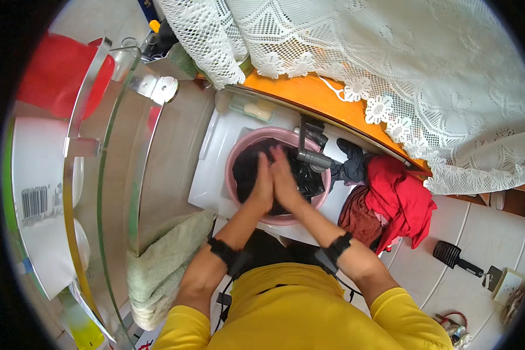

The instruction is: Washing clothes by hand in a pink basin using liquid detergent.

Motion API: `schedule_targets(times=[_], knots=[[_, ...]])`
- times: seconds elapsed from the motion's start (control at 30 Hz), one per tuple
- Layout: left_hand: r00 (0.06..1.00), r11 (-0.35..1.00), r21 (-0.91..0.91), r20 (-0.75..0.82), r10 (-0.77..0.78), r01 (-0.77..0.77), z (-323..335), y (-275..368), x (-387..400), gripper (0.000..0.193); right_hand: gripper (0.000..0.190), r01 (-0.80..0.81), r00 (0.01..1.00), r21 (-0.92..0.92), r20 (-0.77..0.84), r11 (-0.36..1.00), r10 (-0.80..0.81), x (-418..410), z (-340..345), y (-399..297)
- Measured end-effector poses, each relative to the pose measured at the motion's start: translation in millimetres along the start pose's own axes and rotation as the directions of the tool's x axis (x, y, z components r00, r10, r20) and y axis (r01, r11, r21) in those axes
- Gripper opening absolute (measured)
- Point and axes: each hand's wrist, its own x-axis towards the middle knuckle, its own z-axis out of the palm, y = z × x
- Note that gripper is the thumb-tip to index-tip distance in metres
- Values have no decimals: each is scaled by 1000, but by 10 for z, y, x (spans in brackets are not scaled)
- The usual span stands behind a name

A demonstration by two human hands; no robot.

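Observation:
My left hand and my right hand are above a pink basin, flat and palm to palm, blurred at the fingers. Neither holds anything that I can see. Dark wet fabric fills the basin beneath them, shiny on the right side. The basin sits in a white washbasin. A dark grey faucet reaches over the basin's right side, close to my right hand.
Red clothing, brownish-red cloth and dark grey fabric are heaped at the right. Glass shelves stand at the left above a pale green towel. A soap dish lies behind the basin. White lace curtain hangs across the top.

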Motion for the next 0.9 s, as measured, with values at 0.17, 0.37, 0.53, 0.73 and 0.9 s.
schedule_targets(times=[0.17, 0.37, 0.53, 0.73, 0.9], knots=[[995, 997, 67, -78, 53, -48, 334, 81, -196, 97, 57, -225, 973, 48, -45, 973, 228, 6, 8, 9], [972, 918, 354, -207, -107, 177, 518, 336, -409, 69, 65, -389, 920, 108, 96, 915, 380, 228, -341, 166], [949, 668, 744, -195, 248, -22, -191, 367, -225, 42, 58, -344, 920, -137, 149, 929, 363, 178, -644, 244], [919, 554, 827, -143, 368, -93, -291, 828, -258, 22, 33, -38, 999, -94, 31, 995, 41, 12, -1066, -35], [870, 404, 907, -99, 483, -121, -211, 975, -335, 22, 38, -186, 963, -157, 166, 970, 212, -1, -1367, 281]])
